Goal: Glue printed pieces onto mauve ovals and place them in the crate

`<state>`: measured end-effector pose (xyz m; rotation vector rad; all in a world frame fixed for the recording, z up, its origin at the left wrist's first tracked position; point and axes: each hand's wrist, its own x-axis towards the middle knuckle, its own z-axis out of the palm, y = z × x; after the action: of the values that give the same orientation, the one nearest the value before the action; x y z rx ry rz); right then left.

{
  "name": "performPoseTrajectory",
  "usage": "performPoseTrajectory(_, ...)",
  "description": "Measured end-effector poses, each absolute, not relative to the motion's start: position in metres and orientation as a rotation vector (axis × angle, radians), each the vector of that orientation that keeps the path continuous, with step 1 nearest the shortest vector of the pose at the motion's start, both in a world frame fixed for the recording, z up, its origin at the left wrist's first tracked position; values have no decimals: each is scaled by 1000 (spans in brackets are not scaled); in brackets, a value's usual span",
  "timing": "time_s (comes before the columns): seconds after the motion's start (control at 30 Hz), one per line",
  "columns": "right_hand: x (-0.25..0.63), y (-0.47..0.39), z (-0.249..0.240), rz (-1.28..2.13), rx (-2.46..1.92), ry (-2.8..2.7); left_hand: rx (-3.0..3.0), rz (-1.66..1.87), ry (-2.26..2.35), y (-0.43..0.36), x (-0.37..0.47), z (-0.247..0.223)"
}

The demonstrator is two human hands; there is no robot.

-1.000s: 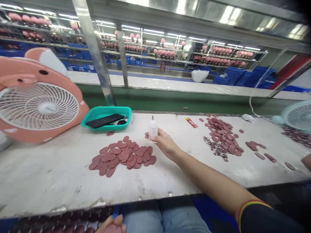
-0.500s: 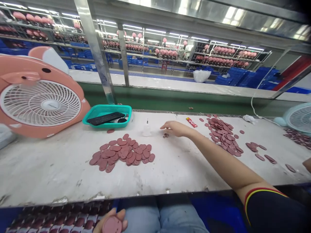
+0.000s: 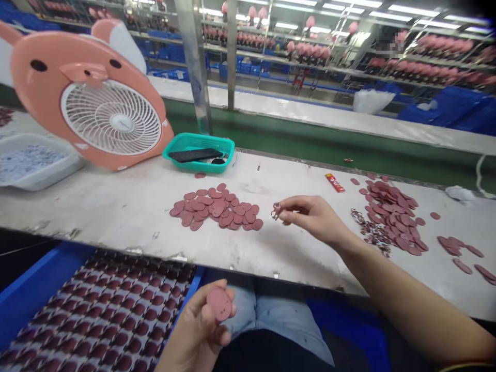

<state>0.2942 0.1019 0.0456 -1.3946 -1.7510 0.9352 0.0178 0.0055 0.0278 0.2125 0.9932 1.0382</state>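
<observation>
My left hand [image 3: 203, 323] is low, in front of the table edge above my lap. Its fingers are closed on a flat pink oval disc [image 3: 219, 304] with small holes near one edge. Over the table, my right hand [image 3: 315, 217] pinches a small brown and white piece [image 3: 275, 211] between thumb and fingertips; its exact kind is too small to tell. Left of the right hand lies a loose pile of similar pink discs [image 3: 217, 207]. Behind that pile, a small dark tip [image 3: 258, 168] stands up from a pale, see-through base.
A green basket [image 3: 201, 166] holds a black phone-like slab, beside an orange animal-shaped fan [image 3: 39, 95]. Right of my arm are more discs [image 3: 399, 217], small shiny pieces [image 3: 370, 232] and a red packet [image 3: 334, 182]. A blue bin [image 3: 27, 281] below the table holds rows of dark-red pieces.
My right hand has picked up the small piece from the table and drawn it nearer. The left hand has come up further into view with its disc. The view has turned left and down.
</observation>
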Motion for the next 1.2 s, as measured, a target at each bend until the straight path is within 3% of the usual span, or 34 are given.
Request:
performPoseTrajectory(0.2,225,40,77,1327,-1007,-1648,200,951,1036,3,30,47)
performPoseTrajectory(0.5,214,41,76,1176,-951,-1861,337,910,779,1,18,26)
performPoseTrajectory(1.2,215,49,90,1124,-823,-2137,248,863,781,2,20,23)
